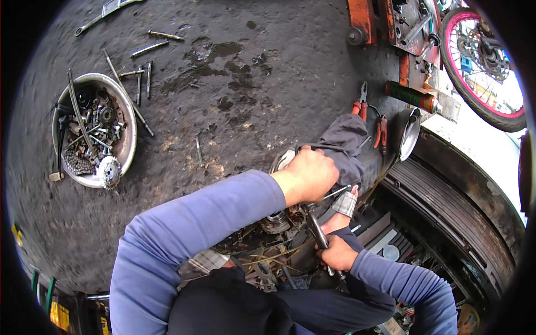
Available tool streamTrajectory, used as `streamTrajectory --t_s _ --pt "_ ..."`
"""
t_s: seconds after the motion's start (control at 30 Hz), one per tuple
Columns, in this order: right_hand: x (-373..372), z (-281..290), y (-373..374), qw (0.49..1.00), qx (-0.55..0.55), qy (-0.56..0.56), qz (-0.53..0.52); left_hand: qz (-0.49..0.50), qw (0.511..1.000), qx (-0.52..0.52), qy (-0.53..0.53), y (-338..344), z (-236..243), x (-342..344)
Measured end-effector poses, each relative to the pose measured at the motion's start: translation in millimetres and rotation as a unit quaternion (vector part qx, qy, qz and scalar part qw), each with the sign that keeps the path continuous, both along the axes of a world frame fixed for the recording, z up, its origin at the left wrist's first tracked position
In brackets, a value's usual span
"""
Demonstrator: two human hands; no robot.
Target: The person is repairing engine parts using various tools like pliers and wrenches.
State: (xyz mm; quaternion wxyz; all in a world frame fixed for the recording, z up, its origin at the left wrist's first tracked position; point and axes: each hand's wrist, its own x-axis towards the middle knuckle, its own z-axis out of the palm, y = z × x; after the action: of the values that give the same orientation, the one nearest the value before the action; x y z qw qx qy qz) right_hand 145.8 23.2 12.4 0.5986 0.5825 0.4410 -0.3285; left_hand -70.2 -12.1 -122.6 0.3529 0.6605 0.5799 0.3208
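Observation:
My left hand point(312, 174) is closed in a fist over a greasy metal part that it largely covers. A dark thin bar point(324, 147) passes along the top of the fist; whether the fingers grip it is unclear. Lower and to the right, my right hand point(338, 253) is wrapped round a dark, shiny, rod-shaped metal tool point(316, 228), which slants up toward the left hand. Beside the left fist lies a crumpled dark grey cloth point(345, 134). Between my forearms sits a round metal part point(276, 222), partly hidden by the left sleeve.
A round metal bowl point(134, 137) holds bolts, a chain and a sprocket point(109, 172). Several long bolts point(149, 49) and a wrench point(89, 25) lie on the dark ground. Pliers point(361, 103), red-handled cutters point(381, 134) and a spray can point(410, 96) lie right, near a pink-rimmed wheel point(455, 61).

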Motion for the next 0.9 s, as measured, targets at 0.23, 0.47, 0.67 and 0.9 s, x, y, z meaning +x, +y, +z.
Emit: streamTrajectory --t_s 0.23,0.47,0.67,0.9 --pt "14.4 0.5 -8.5 0.979 0.041 0.118 0.159 0.060 0.998 -0.006 0.013 -4.9 3.0 0.5" --pt "29.3 -2.1 -17.6 0.964 0.078 0.201 0.154 0.022 0.999 0.005 -0.034 0.5 -1.2 -1.5" --pt "36.8 -4.4 -20.0 0.967 0.083 0.223 0.090 0.002 1.000 0.006 -0.028 2.3 -2.8 -1.8" --pt "-8.4 4.0 7.8 0.996 -0.037 0.052 -0.067 0.029 0.999 0.023 -0.019 -5.1 -2.0 -4.0"
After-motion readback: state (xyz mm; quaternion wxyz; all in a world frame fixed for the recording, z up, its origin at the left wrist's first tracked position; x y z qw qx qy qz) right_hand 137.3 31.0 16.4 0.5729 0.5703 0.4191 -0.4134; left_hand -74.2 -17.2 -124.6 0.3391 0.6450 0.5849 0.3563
